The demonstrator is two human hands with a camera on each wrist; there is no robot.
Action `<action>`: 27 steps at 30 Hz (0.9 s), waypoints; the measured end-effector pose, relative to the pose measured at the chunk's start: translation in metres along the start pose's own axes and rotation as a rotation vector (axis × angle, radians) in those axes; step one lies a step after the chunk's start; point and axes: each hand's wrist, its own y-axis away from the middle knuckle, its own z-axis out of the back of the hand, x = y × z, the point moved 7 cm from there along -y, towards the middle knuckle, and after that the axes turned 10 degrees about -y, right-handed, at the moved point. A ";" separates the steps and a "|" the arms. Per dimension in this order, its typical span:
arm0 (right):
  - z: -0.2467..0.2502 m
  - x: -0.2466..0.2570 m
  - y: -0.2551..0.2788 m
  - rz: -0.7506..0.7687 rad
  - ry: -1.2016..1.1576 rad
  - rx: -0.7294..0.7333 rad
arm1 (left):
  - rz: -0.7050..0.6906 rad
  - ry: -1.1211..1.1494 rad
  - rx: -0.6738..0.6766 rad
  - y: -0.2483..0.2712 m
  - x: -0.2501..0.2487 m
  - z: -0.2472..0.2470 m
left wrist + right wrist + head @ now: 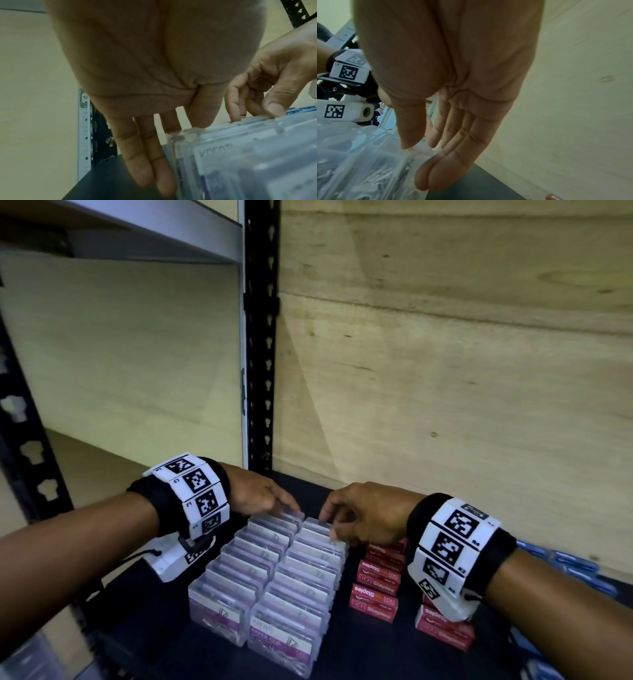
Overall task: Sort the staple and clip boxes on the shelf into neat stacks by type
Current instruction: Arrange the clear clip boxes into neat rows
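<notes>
Clear paper clip boxes (274, 577) stand on edge in two close rows on the black shelf (359, 652). My left hand (270, 501) is at the far end of the left row; its straight fingers (145, 155) reach down behind the last box (248, 162) and the thumb lies on its top. My right hand (346, 515) is at the far end of the right row, with its fingers (453, 142) along the far face of the clear boxes (359, 169) and the thumb tip on the top edge. Red staple boxes (376, 587) lie stacked to the right, under my right wrist.
More red staple boxes (445, 631) sit near the front right, and blue boxes (575, 566) line the right side against the plywood back wall (445, 371). A black slotted upright (260, 337) rises behind my left hand. An upper shelf board overhangs at top left.
</notes>
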 end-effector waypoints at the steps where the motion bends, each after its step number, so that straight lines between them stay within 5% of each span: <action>1: 0.000 0.000 0.000 -0.005 -0.001 0.001 | -0.002 0.017 -0.001 -0.001 0.000 0.000; 27: -0.003 0.005 0.007 -0.060 0.106 -0.004 | 0.008 -0.140 -0.085 -0.001 -0.019 0.001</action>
